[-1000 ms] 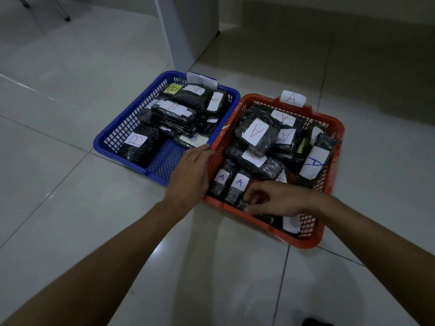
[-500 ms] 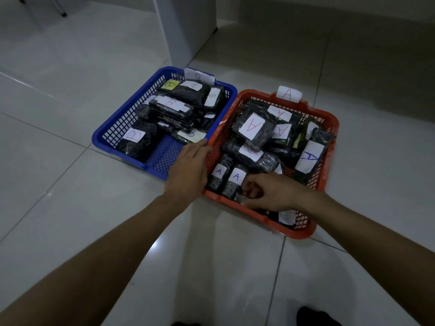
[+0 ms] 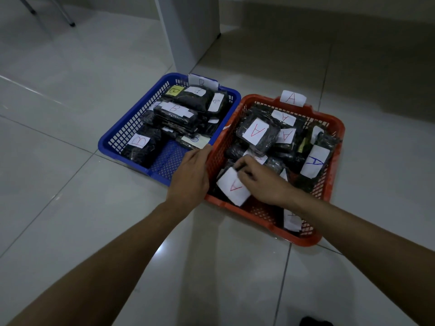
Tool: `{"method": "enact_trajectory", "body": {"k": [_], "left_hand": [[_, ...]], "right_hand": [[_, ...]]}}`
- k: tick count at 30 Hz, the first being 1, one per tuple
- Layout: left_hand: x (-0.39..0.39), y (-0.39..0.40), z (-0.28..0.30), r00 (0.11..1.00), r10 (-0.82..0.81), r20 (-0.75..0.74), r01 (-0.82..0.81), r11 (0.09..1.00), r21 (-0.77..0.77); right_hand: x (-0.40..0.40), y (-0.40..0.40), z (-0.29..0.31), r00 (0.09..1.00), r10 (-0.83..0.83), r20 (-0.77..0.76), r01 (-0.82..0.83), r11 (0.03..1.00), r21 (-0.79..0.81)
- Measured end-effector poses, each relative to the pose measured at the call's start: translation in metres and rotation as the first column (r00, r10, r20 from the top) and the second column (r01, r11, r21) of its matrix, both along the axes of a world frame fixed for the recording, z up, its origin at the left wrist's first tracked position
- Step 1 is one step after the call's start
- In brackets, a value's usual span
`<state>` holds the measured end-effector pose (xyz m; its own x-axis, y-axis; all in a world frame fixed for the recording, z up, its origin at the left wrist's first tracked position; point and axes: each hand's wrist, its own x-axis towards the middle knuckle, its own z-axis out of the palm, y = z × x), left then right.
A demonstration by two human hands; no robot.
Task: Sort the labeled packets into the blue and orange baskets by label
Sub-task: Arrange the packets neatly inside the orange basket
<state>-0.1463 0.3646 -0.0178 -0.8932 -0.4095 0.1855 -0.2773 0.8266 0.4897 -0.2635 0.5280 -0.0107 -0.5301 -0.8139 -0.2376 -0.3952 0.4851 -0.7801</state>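
Two baskets stand side by side on the tiled floor. The blue basket (image 3: pixel 110 142) on the left holds several dark packets with white B labels. The orange basket (image 3: pixel 334 175) on the right holds several dark packets labeled A. My left hand (image 3: pixel 190 177) rests on the near-left corner of the orange basket, fingers curled over its rim. My right hand (image 3: pixel 261 182) is inside the orange basket, fingers closed on a dark packet with a white label and red A (image 3: pixel 233 188) at the near-left corner.
A white furniture leg or panel (image 3: pixel 188 29) stands just behind the blue basket. Thin metal chair legs (image 3: pixel 68 17) are at the far left. A dark shoe tip (image 3: pixel 315 322) shows at the bottom edge. Glossy tiled floor surrounds the baskets.
My right hand moved left inside the orange basket and now holds an A packet over the near-left corner, covering the two small A packets seen before. My left hand stayed on the rim.
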Motion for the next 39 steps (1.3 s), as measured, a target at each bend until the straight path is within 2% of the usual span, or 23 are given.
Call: {"method": "enact_trajectory", "body": {"k": [5, 9, 12, 13, 15, 17, 18, 19, 22, 23, 25, 27, 28, 30, 31, 33, 35, 39], "left_hand": [[0.001, -0.002, -0.001, 1.000, 0.009, 0.013, -0.009, 1.000, 0.025], [0.001, -0.003, -0.003, 0.999, 0.013, 0.034, -0.014, 1.000, 0.017], [0.001, -0.003, -0.003, 0.999, 0.020, 0.034, -0.021, 1.000, 0.022], [0.002, -0.003, -0.003, 0.999, 0.015, 0.029, -0.016, 1.000, 0.020], [0.002, -0.003, -0.002, 1.000, 0.005, 0.023, -0.006, 1.000, 0.019], [0.001, -0.003, 0.000, 1.000, 0.012, 0.028, -0.013, 1.000, 0.027], [0.001, -0.002, 0.000, 0.999, 0.013, 0.034, -0.014, 0.999, 0.030], [0.001, -0.001, 0.001, 0.999, 0.010, 0.033, -0.011, 0.999, 0.031], [0.002, -0.001, 0.003, 1.000, -0.009, 0.029, 0.008, 0.999, 0.031], [0.001, -0.001, 0.004, 0.999, -0.010, 0.033, 0.009, 0.999, 0.037], [0.001, -0.001, 0.006, 0.999, -0.003, 0.051, 0.001, 0.999, 0.043], [0.000, -0.001, 0.006, 0.997, 0.005, 0.071, -0.007, 0.999, 0.039], [0.000, -0.001, 0.006, 0.997, 0.011, 0.079, -0.014, 0.999, 0.041], [0.000, -0.002, 0.006, 0.996, 0.028, 0.083, -0.032, 0.998, 0.046], [0.000, -0.002, 0.006, 0.997, 0.031, 0.077, -0.035, 0.998, 0.046], [0.001, -0.001, 0.006, 0.997, 0.026, 0.067, -0.030, 0.999, 0.045], [0.002, -0.001, 0.007, 0.998, 0.018, 0.067, -0.021, 0.999, 0.047], [0.002, 0.001, 0.007, 0.997, 0.019, 0.069, -0.023, 0.998, 0.051]], "right_hand": [[0.007, -0.014, -0.008, 0.989, 0.036, -0.143, -0.031, 0.999, 0.037], [0.007, -0.009, -0.011, 0.979, 0.059, -0.193, -0.043, 0.995, 0.089], [0.007, -0.006, -0.009, 0.984, 0.015, -0.176, -0.005, 0.998, 0.060], [0.007, -0.004, -0.005, 0.977, -0.026, -0.213, 0.030, 0.999, 0.019], [0.007, 0.001, 0.005, 0.897, -0.197, -0.395, 0.146, 0.977, -0.156], [0.003, 0.005, 0.018, 0.755, -0.401, -0.519, 0.253, 0.908, -0.334], [-0.003, 0.006, 0.022, 0.709, -0.465, -0.530, 0.310, 0.881, -0.357], [-0.010, 0.005, 0.025, 0.702, -0.475, -0.531, 0.358, 0.879, -0.314], [-0.032, 0.000, 0.025, 0.783, -0.387, -0.487, 0.405, 0.911, -0.073], [-0.036, 0.000, 0.023, 0.795, -0.388, -0.467, 0.402, 0.913, -0.074], [-0.038, 0.003, 0.025, 0.800, -0.464, -0.382, 0.418, 0.886, -0.200], [-0.036, 0.009, 0.034, 0.846, -0.503, -0.177, 0.436, 0.843, -0.315], [-0.034, 0.012, 0.038, 0.881, -0.470, -0.046, 0.436, 0.846, -0.308], [-0.031, 0.017, 0.038, 0.912, -0.360, 0.196, 0.393, 0.903, -0.171], [-0.028, 0.019, 0.035, 0.913, -0.326, 0.246, 0.356, 0.930, -0.091], [-0.021, 0.022, 0.026, 0.924, -0.321, 0.209, 0.325, 0.946, 0.014], [-0.013, 0.021, 0.021, 0.931, -0.352, 0.095, 0.349, 0.936, 0.050], [0.002, 0.013, 0.014, 0.921, -0.322, -0.220, 0.325, 0.945, -0.020]]}}
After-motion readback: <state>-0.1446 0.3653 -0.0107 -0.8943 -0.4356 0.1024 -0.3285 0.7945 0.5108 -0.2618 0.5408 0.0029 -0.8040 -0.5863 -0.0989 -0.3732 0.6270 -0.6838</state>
